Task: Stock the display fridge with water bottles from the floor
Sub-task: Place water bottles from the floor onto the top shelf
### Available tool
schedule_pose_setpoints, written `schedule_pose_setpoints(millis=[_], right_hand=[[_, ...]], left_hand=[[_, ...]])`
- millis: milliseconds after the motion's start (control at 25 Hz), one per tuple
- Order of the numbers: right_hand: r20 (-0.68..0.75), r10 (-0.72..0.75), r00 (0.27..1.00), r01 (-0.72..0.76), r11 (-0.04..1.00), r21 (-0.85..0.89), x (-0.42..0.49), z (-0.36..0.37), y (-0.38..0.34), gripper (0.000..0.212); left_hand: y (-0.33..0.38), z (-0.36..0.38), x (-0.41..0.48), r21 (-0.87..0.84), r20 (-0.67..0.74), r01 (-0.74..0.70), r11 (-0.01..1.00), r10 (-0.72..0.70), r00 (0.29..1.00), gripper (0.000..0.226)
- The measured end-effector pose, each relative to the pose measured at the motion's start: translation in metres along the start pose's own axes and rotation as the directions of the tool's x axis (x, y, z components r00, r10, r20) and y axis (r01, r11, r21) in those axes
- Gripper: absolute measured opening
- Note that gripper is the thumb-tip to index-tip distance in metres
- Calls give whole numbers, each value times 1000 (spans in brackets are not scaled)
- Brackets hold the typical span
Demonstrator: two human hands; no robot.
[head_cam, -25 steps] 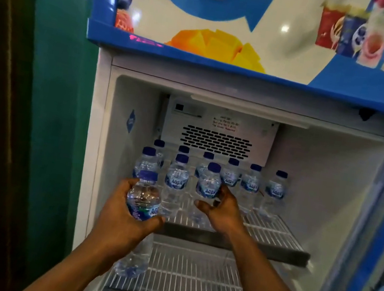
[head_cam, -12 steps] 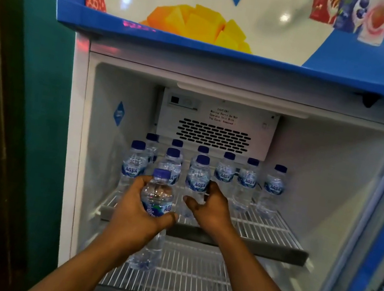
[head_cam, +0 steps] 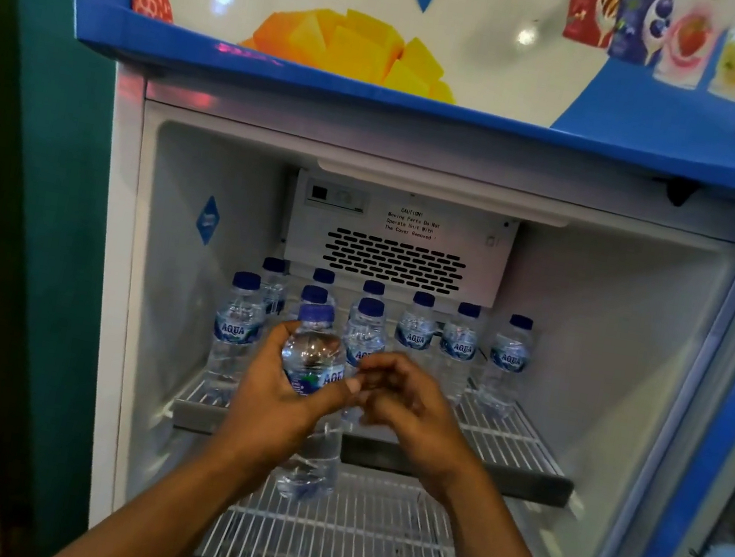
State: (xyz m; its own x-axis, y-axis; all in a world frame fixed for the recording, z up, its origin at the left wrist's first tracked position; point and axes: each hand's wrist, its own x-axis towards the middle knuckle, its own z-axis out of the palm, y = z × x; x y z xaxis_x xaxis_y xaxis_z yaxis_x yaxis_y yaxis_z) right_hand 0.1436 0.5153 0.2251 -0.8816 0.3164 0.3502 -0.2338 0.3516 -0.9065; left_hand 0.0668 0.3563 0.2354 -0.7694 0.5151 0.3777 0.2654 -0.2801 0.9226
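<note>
My left hand [head_cam: 274, 401] grips a clear water bottle [head_cam: 316, 367] with a blue cap, upright in front of the top wire shelf [head_cam: 509, 438] of the open display fridge [head_cam: 616, 320]. My right hand [head_cam: 412, 407] is right beside the bottle, fingers loosely curled toward it; its fingertips are blurred and I cannot tell whether they touch it. Several more blue-capped bottles [head_cam: 458, 347] stand in two rows at the back of that shelf.
A lower wire shelf [head_cam: 360, 539] sits beneath. The open blue-framed glass door [head_cam: 719, 434] stands at the right. A green wall [head_cam: 48, 225] borders the fridge on the left. The vent cover [head_cam: 395, 261] is behind the bottles.
My left hand has carried the bottle up and rightward toward the shelf's middle. My right hand has drawn back from the shelved bottles and come next to the held bottle.
</note>
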Motion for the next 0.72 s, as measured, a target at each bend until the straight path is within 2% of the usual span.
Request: schedule_pose_setpoints(millis=[40, 80, 120, 200, 280, 400, 480, 520, 600, 720], right_hand=[[202, 7, 979, -18, 998, 52, -10, 0, -9, 33], [316, 5, 949, -22, 998, 51, -16, 1, -16, 39], [328, 8, 945, -11, 1000, 8, -20, 4, -20, 45], [210, -10, 978, 26, 997, -70, -21, 7, -24, 50], [93, -27, 995, 35, 996, -77, -22, 3, -21, 51], [-197, -6, 980, -14, 995, -101, -15, -15, -8, 54], [-397, 18, 917, -82, 986, -146, -3, -30, 9, 53], [-450, 19, 893, -112, 978, -179, 5, -37, 19, 53], [-471, 33, 882, -170, 953, -251, 17, -44, 38, 55], [-428, 33, 903, -225, 885, -408, 26, -43, 54, 65]], left_hand=[[1, 4, 2, -42, 18, -16, 999, 17, 1000, 54], [2, 8, 4, -69, 42, -34, 997, 37, 998, 51], [3, 12, 6, -86, 70, -51, 995, 57, 996, 49], [5, 19, 13, -109, 134, -64, 992, 79, 988, 51], [2, 20, 20, -90, 206, -77, 993, 95, 974, 61], [-14, 16, 25, 164, 211, -170, 972, 134, 968, 60], [-34, 11, 27, 370, 153, -209, 905, 162, 975, 45], [-46, 9, 29, 466, 134, -214, 859, 171, 976, 38], [-65, 7, 34, 596, 136, -211, 775, 162, 977, 34], [-79, 8, 40, 687, 130, -173, 705, 114, 985, 36]])
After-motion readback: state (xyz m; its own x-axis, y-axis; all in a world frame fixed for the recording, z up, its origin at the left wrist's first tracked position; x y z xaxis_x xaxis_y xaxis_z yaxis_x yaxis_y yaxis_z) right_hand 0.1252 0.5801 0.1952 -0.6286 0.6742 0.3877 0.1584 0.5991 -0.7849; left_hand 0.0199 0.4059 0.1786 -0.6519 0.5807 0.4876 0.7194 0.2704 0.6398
